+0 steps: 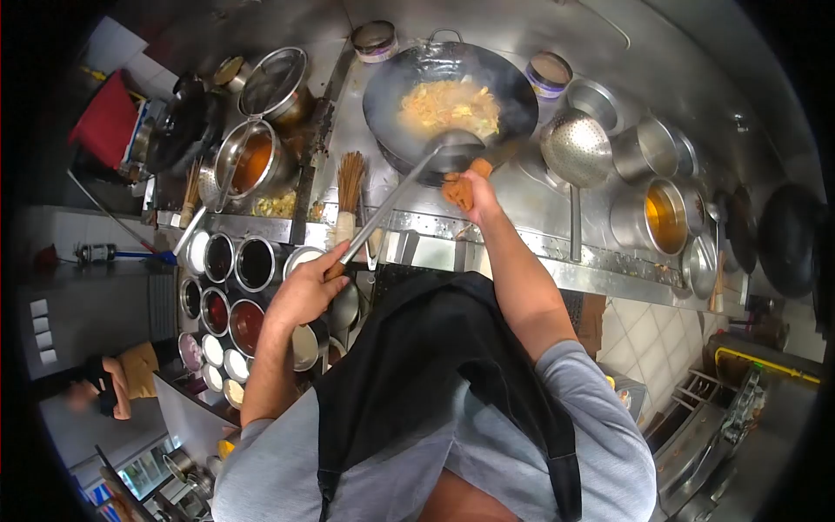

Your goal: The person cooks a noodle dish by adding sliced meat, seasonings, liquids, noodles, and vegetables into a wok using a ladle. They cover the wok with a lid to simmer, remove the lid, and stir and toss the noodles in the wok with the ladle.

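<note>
My left hand (300, 294) is closed around the wooden end of a long-handled wok ladle (387, 206). The ladle's bowl is at the near side of a large dark wok (383, 109). Inside the wok lies a heap of yellowish, noodle-like food (448, 106) with steam over it. My right hand (478, 193) grips a folded orange-brown cloth (458, 190) at the wok's near right rim. Whether a handle is under the cloth is hidden.
Right of the wok are a perforated strainer (576, 148) and a pot of yellow liquid (664, 217). A bamboo brush (350, 184) stands at the left, near a pot of orange liquid (252, 163). Several seasoning containers (256, 264) sit lower left. Another person (117, 383) is far left.
</note>
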The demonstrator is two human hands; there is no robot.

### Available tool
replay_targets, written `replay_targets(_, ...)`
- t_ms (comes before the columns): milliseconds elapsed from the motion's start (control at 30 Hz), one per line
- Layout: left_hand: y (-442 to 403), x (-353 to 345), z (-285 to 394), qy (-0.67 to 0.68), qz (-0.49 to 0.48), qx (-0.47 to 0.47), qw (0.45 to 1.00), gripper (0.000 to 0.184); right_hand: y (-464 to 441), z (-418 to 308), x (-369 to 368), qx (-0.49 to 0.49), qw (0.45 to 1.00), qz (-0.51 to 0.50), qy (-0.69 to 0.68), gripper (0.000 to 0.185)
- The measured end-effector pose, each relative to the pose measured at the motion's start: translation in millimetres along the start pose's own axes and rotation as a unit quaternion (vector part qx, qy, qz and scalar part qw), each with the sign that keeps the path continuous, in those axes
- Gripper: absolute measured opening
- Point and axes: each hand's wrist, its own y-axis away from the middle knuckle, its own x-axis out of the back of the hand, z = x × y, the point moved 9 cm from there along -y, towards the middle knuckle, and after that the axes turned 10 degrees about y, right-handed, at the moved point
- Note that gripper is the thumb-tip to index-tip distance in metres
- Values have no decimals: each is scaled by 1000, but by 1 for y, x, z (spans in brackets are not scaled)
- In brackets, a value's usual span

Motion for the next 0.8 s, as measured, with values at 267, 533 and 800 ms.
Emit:
replay_targets(267,-96,-33,-24,132,58,-79,986,60,71,13,16,-18,999,-26,-29,50)
replay_targets(533,-245,-34,0,71,141,-135,978,62,141,70,96,-21,996,50,-76,57)
replay_targets(800,-238,-21,-20,-63,59,-211,974,67,149,65,92,-9,994,21,-103,62)
